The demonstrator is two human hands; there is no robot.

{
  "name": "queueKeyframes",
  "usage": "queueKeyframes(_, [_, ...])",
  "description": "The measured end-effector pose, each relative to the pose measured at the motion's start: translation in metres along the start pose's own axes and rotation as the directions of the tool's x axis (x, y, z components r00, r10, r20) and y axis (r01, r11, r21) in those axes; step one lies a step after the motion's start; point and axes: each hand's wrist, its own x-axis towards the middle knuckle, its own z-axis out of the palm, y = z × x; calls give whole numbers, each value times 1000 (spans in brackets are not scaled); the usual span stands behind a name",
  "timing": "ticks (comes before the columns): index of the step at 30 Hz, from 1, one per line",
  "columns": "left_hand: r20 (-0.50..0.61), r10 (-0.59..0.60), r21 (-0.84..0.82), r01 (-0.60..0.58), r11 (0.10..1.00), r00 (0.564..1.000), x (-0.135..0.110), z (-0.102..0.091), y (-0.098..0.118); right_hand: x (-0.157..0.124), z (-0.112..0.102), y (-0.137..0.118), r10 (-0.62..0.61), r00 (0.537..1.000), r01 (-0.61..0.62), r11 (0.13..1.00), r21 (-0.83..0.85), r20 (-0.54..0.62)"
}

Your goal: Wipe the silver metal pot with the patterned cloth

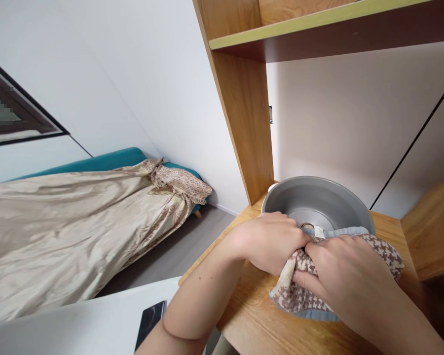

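The right hand [350, 268] and left hand [276, 241] sit side by side, fingers curled, pinching a brown-and-white cloth [299, 300] bunched between them. The cloth is over the desk [244, 301], at the near side of a grey basin [321, 195]; its long axis runs left to right, the right end slightly farther away, and its white tag points toward the basin. Beyond stands a wooden shelf [246, 128]; left, a sheet [133, 222] covers a teal sofa [118, 159].

basin [320, 195] on desk [251, 298] | cloth [298, 297] at basin's near rim | sofa [114, 159] left of desk
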Motion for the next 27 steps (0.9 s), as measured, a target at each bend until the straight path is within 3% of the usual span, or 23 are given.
queueKeyframes(7, [-5,2,6,-2,1000,1000,0,1,0,-2,1,0,13,1000,-13,1000,-1,-1])
queueKeyframes(14, [11,-8,7,8,1000,1000,0,0,1,0,-2,-1,-2,998,3,1000,-12,68])
queueKeyframes(24, [11,-19,-14,20,1000,1000,0,-4,2,2,-5,-2,22,997,-22,1000,7,69])
queueKeyframes(27, [10,-10,-12,11,1000,1000,0,-4,2,0,-2,-1,20,1000,-20,1000,9,17])
